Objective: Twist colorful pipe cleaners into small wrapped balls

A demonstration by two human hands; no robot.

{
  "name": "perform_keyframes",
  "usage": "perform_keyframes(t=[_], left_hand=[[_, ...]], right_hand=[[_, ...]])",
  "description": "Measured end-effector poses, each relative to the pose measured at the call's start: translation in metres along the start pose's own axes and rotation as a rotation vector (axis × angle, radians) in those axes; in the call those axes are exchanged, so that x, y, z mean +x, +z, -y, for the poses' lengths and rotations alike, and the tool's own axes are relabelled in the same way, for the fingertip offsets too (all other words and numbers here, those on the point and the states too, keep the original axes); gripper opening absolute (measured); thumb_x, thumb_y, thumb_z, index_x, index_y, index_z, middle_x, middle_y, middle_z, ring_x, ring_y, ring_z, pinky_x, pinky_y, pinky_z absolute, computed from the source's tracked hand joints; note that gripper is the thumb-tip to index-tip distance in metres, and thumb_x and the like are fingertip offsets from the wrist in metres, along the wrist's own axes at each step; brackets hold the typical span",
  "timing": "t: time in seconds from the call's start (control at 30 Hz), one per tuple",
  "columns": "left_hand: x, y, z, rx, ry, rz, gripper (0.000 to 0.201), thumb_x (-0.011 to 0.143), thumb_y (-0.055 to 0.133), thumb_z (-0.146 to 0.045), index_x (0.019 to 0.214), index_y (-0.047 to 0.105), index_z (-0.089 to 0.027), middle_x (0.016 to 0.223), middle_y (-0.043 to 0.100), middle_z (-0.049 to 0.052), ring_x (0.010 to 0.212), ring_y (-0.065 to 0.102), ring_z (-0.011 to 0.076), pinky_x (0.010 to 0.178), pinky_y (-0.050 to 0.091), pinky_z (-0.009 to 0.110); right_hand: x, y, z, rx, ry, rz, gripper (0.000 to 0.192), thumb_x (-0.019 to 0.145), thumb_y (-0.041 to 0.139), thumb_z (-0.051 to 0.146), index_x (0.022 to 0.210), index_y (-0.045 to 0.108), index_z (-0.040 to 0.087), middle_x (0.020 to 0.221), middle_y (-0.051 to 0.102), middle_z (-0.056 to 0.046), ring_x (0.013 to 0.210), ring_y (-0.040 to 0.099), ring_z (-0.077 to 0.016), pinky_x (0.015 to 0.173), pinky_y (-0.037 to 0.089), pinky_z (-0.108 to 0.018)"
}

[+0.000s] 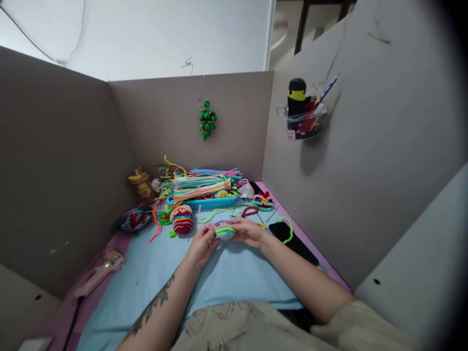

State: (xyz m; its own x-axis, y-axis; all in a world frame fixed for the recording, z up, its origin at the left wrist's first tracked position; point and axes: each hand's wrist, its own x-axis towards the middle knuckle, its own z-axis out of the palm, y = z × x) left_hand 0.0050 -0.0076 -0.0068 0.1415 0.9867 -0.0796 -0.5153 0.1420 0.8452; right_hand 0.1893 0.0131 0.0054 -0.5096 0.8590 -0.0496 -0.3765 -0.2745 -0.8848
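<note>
Between both hands is a small rounded craft piece of coiled pipe cleaners [224, 231], banded in green, mint and lilac. The fingers of my left hand [203, 242] pinch its left side, where a lilac pipe cleaner end [199, 213] sticks up. Around its right side curl the fingers of my right hand [250, 231], partly hiding it. Just left of my hands stands a striped pipe cleaner figure [182, 220] with a peach, bumpy top. A green pipe cleaner piece [165, 217] lies beside that figure.
Bundled pipe cleaners [204, 185] fill a blue tray [201, 203] at the back. A dark bowl [124, 223] and a pink glue gun [100, 273] with a lit green light lie left. On the right is a black phone [294, 242]. Grey panels [190, 117] enclose the desk.
</note>
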Motion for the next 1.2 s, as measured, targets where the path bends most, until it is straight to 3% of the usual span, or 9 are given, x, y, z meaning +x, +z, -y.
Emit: perform_keyframes(t=[0.07,0.2,0.43,0.57,0.7,0.93,1.1,1.2], left_hand=[[0.002,-0.001,0.001,0.025,0.029,-0.028,0.029,0.066,0.074,-0.035,0.077,0.054,-0.017,0.073,0.059,0.001,0.067,0.059,0.0108,0.067,0.051,0.026],[0.001,0.0,0.001,0.094,0.065,-0.059,0.033,0.063,0.074,-0.037,0.079,0.055,-0.016,0.083,0.061,0.004,0.075,0.06,0.0143,0.07,0.051,0.029],[-0.002,0.004,0.001,0.144,0.095,-0.06,0.034,0.059,0.077,-0.037,0.075,0.055,-0.016,0.084,0.062,0.001,0.077,0.059,0.0135,0.07,0.048,0.026],[-0.001,0.004,0.001,0.134,0.101,-0.103,0.038,0.054,0.079,-0.036,0.077,0.058,-0.015,0.096,0.063,0.005,0.079,0.058,0.0144,0.069,0.047,0.026],[-0.001,0.006,-0.003,0.109,0.127,-0.152,0.035,0.051,0.081,-0.033,0.071,0.058,-0.014,0.107,0.06,0.009,0.087,0.057,0.0175,0.073,0.048,0.03],[0.002,0.002,-0.004,0.042,0.076,-0.199,0.031,0.047,0.082,-0.025,0.067,0.06,-0.013,0.092,0.062,0.005,0.082,0.057,0.0158,0.074,0.049,0.03],[0.006,-0.004,-0.003,-0.051,0.013,-0.168,0.022,0.056,0.077,-0.018,0.072,0.064,-0.013,0.083,0.064,0.005,0.079,0.059,0.0138,0.073,0.05,0.028],[0.009,-0.009,-0.011,-0.15,0.044,-0.186,0.012,0.063,0.072,-0.016,0.071,0.063,-0.014,0.084,0.066,0.005,0.08,0.061,0.0138,0.071,0.05,0.025]], right_hand=[[0.001,-0.001,0.0,-0.008,-0.011,-0.027,0.025,0.065,0.069,0.022,0.087,0.06,0.018,0.086,0.065,-0.004,0.078,0.064,-0.0177,0.072,0.052,-0.034],[0.0,0.001,0.001,0.003,-0.027,-0.026,0.027,0.063,0.072,0.022,0.087,0.061,0.018,0.086,0.064,-0.003,0.076,0.063,-0.0165,0.069,0.053,-0.032],[0.001,0.003,-0.004,-0.046,-0.015,-0.038,0.037,0.056,0.079,0.03,0.086,0.065,0.014,0.099,0.064,-0.009,0.085,0.063,-0.0199,0.077,0.051,-0.035],[0.005,0.001,-0.009,-0.097,-0.024,-0.063,0.033,0.052,0.081,0.033,0.07,0.064,0.012,0.119,0.055,-0.012,0.092,0.061,-0.0215,0.079,0.048,-0.035],[0.006,0.002,-0.008,-0.155,-0.074,-0.134,0.032,0.05,0.082,0.033,0.063,0.062,0.012,0.123,0.051,-0.012,0.091,0.06,-0.021,0.075,0.047,-0.033],[0.007,0.009,-0.005,-0.268,-0.151,-0.194,0.028,0.052,0.078,0.034,0.057,0.062,0.012,0.124,0.05,-0.012,0.094,0.058,-0.0239,0.07,0.046,-0.032],[0.006,0.012,-0.004,-0.305,-0.191,-0.198,0.025,0.054,0.076,0.033,0.058,0.063,0.012,0.127,0.049,-0.013,0.099,0.056,-0.0259,0.071,0.045,-0.032],[0.005,0.007,-0.002,-0.349,-0.193,-0.191,0.025,0.055,0.075,0.035,0.059,0.063,0.013,0.127,0.05,-0.013,0.1,0.056,-0.0266,0.074,0.044,-0.034]])
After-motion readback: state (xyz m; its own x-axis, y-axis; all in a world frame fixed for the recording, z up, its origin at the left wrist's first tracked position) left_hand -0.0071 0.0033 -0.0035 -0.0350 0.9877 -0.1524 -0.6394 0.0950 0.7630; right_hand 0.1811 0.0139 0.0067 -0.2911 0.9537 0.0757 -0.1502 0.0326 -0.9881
